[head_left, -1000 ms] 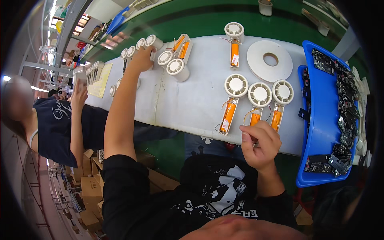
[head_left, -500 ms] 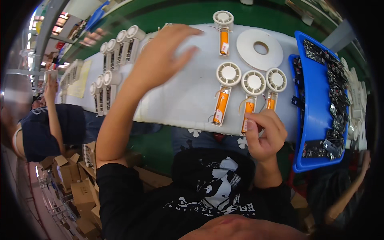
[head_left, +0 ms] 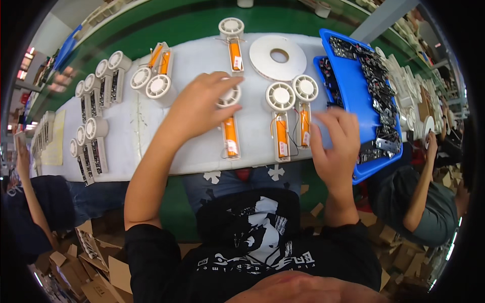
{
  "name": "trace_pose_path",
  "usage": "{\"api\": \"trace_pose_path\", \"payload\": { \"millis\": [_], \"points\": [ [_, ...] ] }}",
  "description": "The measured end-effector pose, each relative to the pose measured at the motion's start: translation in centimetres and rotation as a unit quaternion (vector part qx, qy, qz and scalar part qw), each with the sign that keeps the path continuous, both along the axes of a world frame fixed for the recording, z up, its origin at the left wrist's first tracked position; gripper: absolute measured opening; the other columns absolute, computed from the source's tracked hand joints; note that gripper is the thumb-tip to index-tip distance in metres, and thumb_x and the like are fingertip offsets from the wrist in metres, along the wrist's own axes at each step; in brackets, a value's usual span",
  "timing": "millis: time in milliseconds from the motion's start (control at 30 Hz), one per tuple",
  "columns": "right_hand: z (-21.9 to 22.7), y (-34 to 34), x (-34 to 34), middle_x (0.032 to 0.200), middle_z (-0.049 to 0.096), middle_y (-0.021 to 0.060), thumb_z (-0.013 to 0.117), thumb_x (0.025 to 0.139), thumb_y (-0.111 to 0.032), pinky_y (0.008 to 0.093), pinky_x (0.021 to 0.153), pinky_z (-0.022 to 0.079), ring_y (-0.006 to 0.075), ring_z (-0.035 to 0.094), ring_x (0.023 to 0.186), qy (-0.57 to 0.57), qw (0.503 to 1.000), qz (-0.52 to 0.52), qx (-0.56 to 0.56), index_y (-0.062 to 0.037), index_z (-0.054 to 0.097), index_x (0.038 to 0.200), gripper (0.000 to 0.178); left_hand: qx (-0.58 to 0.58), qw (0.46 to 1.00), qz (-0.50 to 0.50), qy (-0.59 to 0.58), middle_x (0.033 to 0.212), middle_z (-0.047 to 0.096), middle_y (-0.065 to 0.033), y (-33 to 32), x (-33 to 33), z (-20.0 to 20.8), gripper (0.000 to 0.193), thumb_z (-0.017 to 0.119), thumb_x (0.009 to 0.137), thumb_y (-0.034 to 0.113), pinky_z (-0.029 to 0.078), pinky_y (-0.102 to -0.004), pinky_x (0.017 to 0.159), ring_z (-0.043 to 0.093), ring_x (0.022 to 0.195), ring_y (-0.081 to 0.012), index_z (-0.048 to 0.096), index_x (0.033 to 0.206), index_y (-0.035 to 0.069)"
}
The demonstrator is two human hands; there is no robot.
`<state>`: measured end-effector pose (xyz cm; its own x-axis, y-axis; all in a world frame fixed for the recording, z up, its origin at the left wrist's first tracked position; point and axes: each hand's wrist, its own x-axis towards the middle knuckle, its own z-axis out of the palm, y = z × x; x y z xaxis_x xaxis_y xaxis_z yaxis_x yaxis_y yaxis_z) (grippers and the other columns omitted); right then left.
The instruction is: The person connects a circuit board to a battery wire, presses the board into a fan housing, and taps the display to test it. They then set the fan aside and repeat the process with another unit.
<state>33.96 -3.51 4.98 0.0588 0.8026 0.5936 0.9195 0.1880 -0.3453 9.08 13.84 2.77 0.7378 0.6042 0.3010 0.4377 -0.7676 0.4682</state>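
My left hand (head_left: pixel 197 108) is open at a white handheld fan, thumb and index finger on either side of its round head (head_left: pixel 230 97). Whether the fingers touch it I cannot tell. An orange battery (head_left: pixel 231 137) lies in this fan's open handle. To its right, two similar fans lie side by side, their round heads (head_left: pixel 280 96) (head_left: pixel 305 88) away from me, with thin wires beside the orange batteries. My right hand (head_left: pixel 337 144), slightly blurred, hovers open just right of them, thumb apart from the curled fingers; nothing shows in it.
A white tape roll (head_left: pixel 256 59) and another fan (head_left: pixel 231 27) lie farther back. At the right, a blue tray (head_left: pixel 356 126) holds dark circuit boards. On the left are two battery-fitted fans (head_left: pixel 158 87) and rows of fans with boards (head_left: pixel 96 129). Co-workers sit on both sides.
The view has turned right, shifting the scene left. My left hand has come over the table to the nearest fan's head. My right hand has left the middle fan's handle and opened.
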Motion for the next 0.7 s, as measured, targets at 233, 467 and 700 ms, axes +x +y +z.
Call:
{"api": "trace_pose_path", "payload": {
  "millis": [233, 467, 700],
  "points": [
    [-2.2, 6.8, -1.0, 0.143, 0.051, 0.0218, 0.088, 0.075, -0.026, 0.0474, 0.109, 0.043, 0.0422, 0.047, 0.133, -0.010, 0.987, -0.060, -0.151, -0.0057, 0.068, 0.126, 0.058, -0.059, 0.996, 0.014, -0.069, 0.123, 0.069, -0.0152, 0.0, -4.4, -1.5, 0.053, 0.083, 0.079, 0.018, 0.051, -0.0403, 0.099, 0.064, 0.110, -0.0321, 0.069, 0.129, 0.008],
    [-1.7, 7.2, -2.1, 0.144, 0.050, 0.0235, 0.093, 0.067, -0.034, 0.0502, 0.110, 0.042, 0.0457, 0.046, 0.132, 0.001, 0.974, -0.032, -0.224, -0.0063, 0.070, 0.122, 0.066, -0.112, 0.975, 0.030, -0.191, 0.124, 0.067, -0.0140, -0.8, -4.4, -3.8, 0.050, 0.083, 0.081, 0.021, 0.049, -0.0398, 0.103, 0.061, 0.119, -0.0314, 0.068, 0.128, 0.007],
    [-1.1, 8.0, -7.5, 0.142, 0.050, 0.0239, 0.093, 0.068, -0.036, 0.0506, 0.110, 0.042, 0.0457, 0.047, 0.132, 0.042, 0.967, -0.002, -0.250, -0.0052, 0.073, 0.116, 0.060, -0.107, 0.978, 0.010, -0.178, 0.127, 0.065, -0.0149, -0.4, -5.9, -4.6, 0.059, 0.083, 0.078, 0.015, 0.048, -0.0398, 0.105, 0.062, 0.121, -0.0319, 0.063, 0.132, 0.004]
  ]
}}
